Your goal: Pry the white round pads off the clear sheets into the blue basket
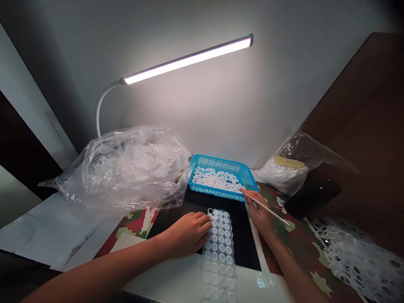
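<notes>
Head view: our left hand (pixel 186 235) rests its pressed-together fingers (pixel 203 221) on a light, soft, clear dimpled sheet (pixel 218 256) on the counter (pixel 164 280), best held by its edge; our right fingers (pixel 249 203) pinch a thin stick (pixel 267 209).

Left-hand grip (pixel 187 235): fingertips against a clear strip of round white cells (pixel 217 252). Right-hand grip (pixel 259 214): pinching a thin white stick (pixel 274 214), tip at the near edge of a blue mesh basket (pixel 221 162) of white discs (pixel 217 179). Alongside: bulging clear plastic bag (pixel 126 168), white-filled smaller bag (pixel 282 176), perforated white sheet (pixel 356 261). Overhead: white LED desk lamp (pixel 189 59).
</notes>
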`<act>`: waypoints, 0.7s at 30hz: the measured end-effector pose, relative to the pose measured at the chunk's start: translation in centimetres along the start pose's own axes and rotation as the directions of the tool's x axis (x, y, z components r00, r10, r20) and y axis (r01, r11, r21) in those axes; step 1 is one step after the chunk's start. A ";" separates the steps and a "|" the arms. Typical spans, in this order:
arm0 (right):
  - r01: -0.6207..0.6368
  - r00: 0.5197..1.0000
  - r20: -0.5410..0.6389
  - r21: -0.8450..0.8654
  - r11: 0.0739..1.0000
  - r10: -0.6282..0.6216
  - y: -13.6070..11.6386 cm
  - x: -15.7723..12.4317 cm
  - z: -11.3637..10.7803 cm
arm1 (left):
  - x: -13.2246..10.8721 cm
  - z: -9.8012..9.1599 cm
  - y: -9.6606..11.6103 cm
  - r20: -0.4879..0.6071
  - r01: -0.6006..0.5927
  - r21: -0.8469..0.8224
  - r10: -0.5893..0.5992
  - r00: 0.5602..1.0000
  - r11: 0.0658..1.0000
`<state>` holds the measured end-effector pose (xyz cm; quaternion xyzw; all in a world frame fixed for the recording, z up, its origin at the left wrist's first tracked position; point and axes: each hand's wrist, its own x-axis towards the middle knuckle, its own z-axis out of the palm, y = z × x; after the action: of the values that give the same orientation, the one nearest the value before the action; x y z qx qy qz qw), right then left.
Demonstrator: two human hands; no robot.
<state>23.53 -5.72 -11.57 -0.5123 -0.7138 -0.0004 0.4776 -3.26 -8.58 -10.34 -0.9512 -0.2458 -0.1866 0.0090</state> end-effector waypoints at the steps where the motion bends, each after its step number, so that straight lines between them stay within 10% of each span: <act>1: 0.027 0.999 -0.016 -0.036 0.999 -0.028 -0.3 -0.1 0.1 | 0.0 0.0 0.0 -0.003 0.010 -0.009 -0.010 1.000 1.000; 15: 0.287 0.936 0.211 0.007 0.958 -0.282 -4.6 -1.3 1.4 | -0.3 0.2 0.4 0.103 -0.004 -0.170 0.022 0.994 0.985; 21: 0.183 0.882 0.396 0.213 0.960 -0.256 -4.2 -1.9 1.8 | -0.4 0.5 0.2 0.137 0.031 -0.148 -0.010 0.991 0.988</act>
<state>19.26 -8.20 -11.75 -0.3735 -0.8505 0.1164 0.3517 -3.29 -8.92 -10.90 -0.9571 -0.2408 -0.1395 -0.0811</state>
